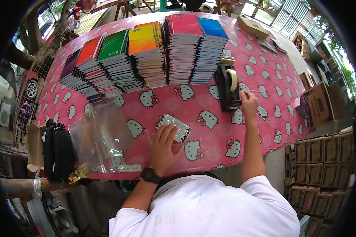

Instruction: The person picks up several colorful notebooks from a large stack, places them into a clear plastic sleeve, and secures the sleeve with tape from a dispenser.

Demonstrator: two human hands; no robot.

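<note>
My left hand (163, 148), a dark watch on its wrist, lies with fingers spread on a small silvery packet (179, 127) near the table's front. The fingers press on the packet's left part and hide some of it. A black tape dispenser (224, 91) holding a roll of pale tape (232, 80) stands on the table to the right. My right hand (249, 103) is at the dispenser's right side near its front end, thumb and fingertips pinched together. What is between these fingertips is too small to make out.
Stacks of spiral notebooks (146, 39) in several colours stand across the table's far left and middle. Clear plastic sleeves (103, 134) lie at the left, beside a black pouch (62, 148). A flat cardboard box (252, 27) lies far right. Stacked cartons (320, 173) stand right of the table.
</note>
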